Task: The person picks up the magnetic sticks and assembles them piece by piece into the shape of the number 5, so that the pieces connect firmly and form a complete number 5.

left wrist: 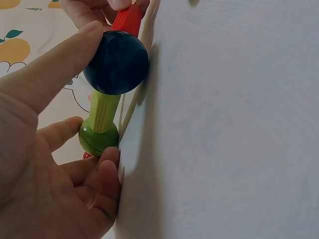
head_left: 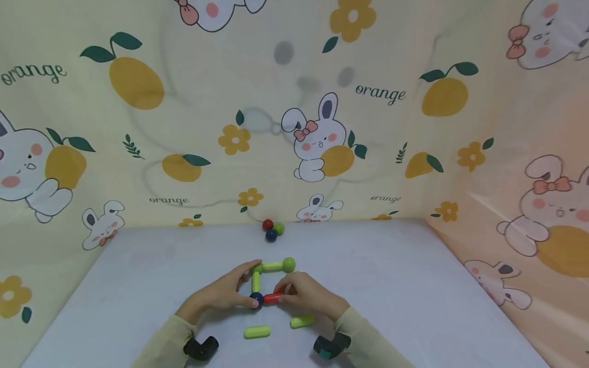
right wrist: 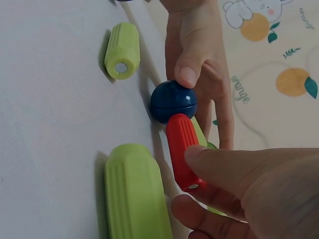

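A frame of magnetic sticks and balls lies on the white table. My left hand [head_left: 221,292] holds it by two balls: the thumb presses the dark blue ball [right wrist: 172,102], and the fingers touch the green corner ball [left wrist: 97,139]. Between these balls runs a light green stick [head_left: 256,282]. A second green stick [head_left: 272,266] leads right from the corner to another green ball [head_left: 289,264]. My right hand [head_left: 315,297] pinches a red stick [right wrist: 180,149] between thumb and fingers. One end of the red stick meets the blue ball; its free end shows a silver disc.
Two loose light green sticks, one on the left [head_left: 256,332] and one on the right [head_left: 301,322], lie nearer me. At the table's back edge sit a red ball [head_left: 267,224], a green ball [head_left: 278,228] and a blue ball [head_left: 271,235]. A patterned curtain [head_left: 207,102] hangs behind.
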Tool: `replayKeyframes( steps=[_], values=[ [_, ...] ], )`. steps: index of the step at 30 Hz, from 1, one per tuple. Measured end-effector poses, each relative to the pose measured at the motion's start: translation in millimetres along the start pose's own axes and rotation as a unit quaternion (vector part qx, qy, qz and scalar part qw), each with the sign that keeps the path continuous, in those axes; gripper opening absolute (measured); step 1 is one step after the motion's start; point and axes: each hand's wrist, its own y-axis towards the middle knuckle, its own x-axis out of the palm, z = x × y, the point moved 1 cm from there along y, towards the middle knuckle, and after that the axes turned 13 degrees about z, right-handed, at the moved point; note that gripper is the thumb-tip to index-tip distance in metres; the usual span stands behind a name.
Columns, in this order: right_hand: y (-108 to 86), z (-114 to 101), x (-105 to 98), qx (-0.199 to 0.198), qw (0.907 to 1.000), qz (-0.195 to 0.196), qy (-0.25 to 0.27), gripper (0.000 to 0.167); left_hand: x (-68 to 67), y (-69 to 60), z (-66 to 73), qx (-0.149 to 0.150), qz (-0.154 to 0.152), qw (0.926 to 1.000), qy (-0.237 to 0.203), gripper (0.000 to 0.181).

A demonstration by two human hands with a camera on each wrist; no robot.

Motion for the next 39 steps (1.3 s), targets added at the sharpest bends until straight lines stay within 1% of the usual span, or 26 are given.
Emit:
replayKeyframes(
  steps=[5,9,13,19,25,30,33,36,39],
  values=[
    [1.4,-1.5,-1.3,0.009,0.9999,-0.004,0.008,0.020,-1.2,1.6,-0.1,0.005,0.002,1.0000,0.000,0.100],
    [1.4,-1.3,0.3,0.023,0.9995,-0.015,0.014,0.020,-1.1,1.6,-1.2,0.001,-0.002,1.0000,0.001,0.101],
    [1.4,-0.1,3.6,0.028,0.9991,-0.022,0.025,0.020,-2.3,0.7,-2.7,-0.003,-0.004,1.0000,0.007,0.100],
    [1.3,-2.4,2.1,0.028,0.9993,-0.021,0.015,0.020,-4.4,2.2,-2.2,0.008,-0.011,0.9999,0.005,0.100],
    [-2.1,-6.2,-3.0,0.042,0.9986,-0.016,0.029,0.018,-1.5,3.0,-3.8,0.014,-0.015,0.9998,0.000,0.099],
    [-1.5,-2.0,-9.9,0.033,0.9990,-0.003,0.031,0.021,0.0,4.1,-5.7,0.012,-0.013,0.9998,0.000,0.099],
    [-0.1,3.4,-14.6,0.018,0.9995,0.011,0.025,0.023,0.9,5.1,-6.2,0.006,-0.011,0.9999,0.004,0.099],
    [1.5,6.5,-19.8,-0.006,0.9993,0.029,0.021,0.025,1.6,5.7,-6.9,0.002,-0.009,0.9999,0.005,0.100],
    [3.3,10.2,-26.2,-0.015,0.9986,0.047,0.019,0.025,1.6,5.8,-7.3,0.001,-0.008,1.0000,0.003,0.101]
  ],
)
